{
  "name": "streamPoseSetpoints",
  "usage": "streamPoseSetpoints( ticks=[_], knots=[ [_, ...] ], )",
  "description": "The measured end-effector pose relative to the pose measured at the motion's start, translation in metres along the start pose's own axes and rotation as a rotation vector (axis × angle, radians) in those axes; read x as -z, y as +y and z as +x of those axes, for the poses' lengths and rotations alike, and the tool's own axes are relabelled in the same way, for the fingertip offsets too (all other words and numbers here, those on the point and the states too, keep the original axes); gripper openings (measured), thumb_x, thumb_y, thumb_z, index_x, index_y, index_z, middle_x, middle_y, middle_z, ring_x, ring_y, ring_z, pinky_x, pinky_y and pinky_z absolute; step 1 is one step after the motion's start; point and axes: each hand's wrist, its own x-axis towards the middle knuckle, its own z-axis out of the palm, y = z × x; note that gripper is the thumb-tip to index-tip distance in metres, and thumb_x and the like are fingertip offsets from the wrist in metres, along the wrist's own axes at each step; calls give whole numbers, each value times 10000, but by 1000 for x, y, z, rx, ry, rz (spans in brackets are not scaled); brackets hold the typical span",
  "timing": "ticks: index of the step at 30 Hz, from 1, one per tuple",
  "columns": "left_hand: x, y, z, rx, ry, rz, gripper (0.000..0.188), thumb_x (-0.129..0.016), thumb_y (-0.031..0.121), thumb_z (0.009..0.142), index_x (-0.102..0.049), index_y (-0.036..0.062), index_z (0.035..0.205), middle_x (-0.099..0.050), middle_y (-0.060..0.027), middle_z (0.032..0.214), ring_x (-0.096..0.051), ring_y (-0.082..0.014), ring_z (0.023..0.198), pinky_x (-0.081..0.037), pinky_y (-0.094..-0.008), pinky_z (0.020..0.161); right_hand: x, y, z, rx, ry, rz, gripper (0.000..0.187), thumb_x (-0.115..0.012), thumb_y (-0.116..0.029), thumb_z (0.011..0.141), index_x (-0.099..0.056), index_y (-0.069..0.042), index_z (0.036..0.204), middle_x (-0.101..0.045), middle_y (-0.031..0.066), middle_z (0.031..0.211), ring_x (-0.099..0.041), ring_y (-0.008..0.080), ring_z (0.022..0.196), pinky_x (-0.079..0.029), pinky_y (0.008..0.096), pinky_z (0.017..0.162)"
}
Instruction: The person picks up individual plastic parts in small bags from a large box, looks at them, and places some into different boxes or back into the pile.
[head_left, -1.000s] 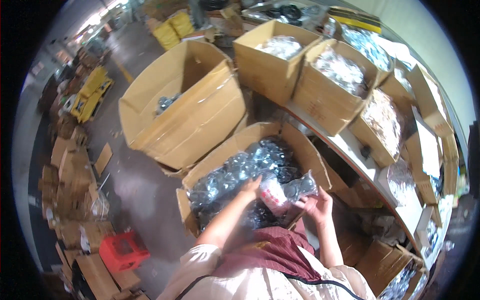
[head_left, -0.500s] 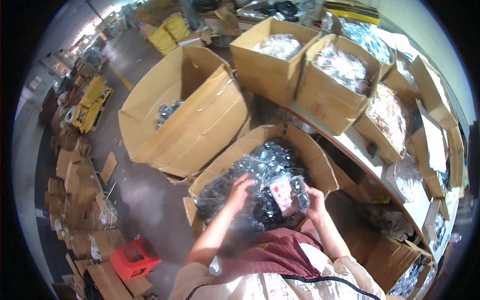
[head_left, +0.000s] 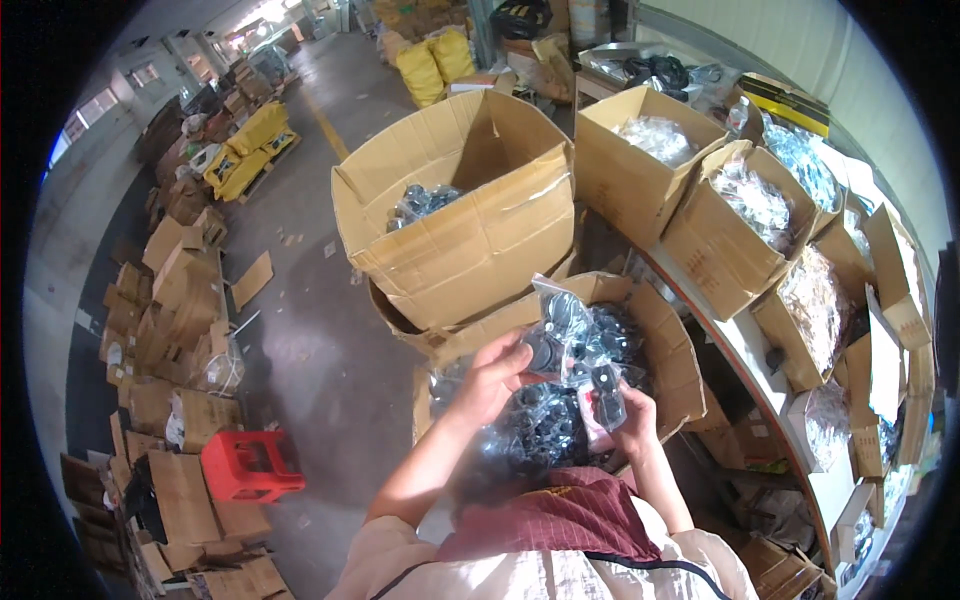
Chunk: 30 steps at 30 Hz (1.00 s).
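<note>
My left hand [head_left: 490, 382] pinches a clear plastic bag [head_left: 563, 318] with round black parts in it, raised over the open carton [head_left: 676, 372] in front of me. Close beside it, my right hand [head_left: 636, 420] is closed on a small clear bag [head_left: 606, 398] with a black piece inside. A pink and white packet [head_left: 592, 420] shows just behind that small bag; whether my fingers also grip it, I cannot tell. Below both hands, many bagged shiny black parts [head_left: 530, 430] fill the carton.
A taller carton [head_left: 470, 250] with a few bagged parts stands beyond mine. On the right, a curved table [head_left: 735, 345] bears several cartons [head_left: 735, 240] of plastic-wrapped goods. A red stool [head_left: 250, 465] and flattened cardboard [head_left: 185, 495] lie to the left.
My left hand, earlier low over the pile with no bag clearly held, now lifts a bag of black parts. The right hand keeps its small bag. The view has shifted leftward.
</note>
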Motion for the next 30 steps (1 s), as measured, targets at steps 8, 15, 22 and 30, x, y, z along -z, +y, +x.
streamPoseSetpoints(
  ticks=[8,15,22,30],
  knots=[
    [-23,11,-9,-23,-69,-115,539,-463,260,1016,-330,-63,1426,-551,-235,1313,-547,-371,1234,-446,-462,1057,34,-5,-28,63,168,-25,407,-629,-253,829,-611,-59,1186,-685,138,1006,-647,266,912,-497,377,827],
    [-42,15,-15,-77,-110,-150,564,-514,86,943,-303,-60,1445,-488,-235,1381,-502,-353,1283,-395,-477,1102,53,-1,-32,64,209,-73,372,-625,-266,828,-622,-84,1152,-689,131,1013,-646,257,903,-485,366,784],
    [-52,15,-21,-110,-64,-127,661,-595,51,879,-297,-24,1463,-496,-192,1370,-520,-308,1255,-410,-469,1089,36,4,-31,45,113,-81,416,-615,-239,823,-597,-72,1204,-684,115,1030,-651,257,951,-501,409,843],
    [-61,8,-29,-358,73,181,512,-688,19,852,-438,-6,1298,-563,-110,1208,-558,-175,1107,-431,-310,987,37,10,-34,68,192,-95,364,-615,-253,835,-622,-52,1138,-681,124,990,-644,258,886,-496,386,787]
  ],
)
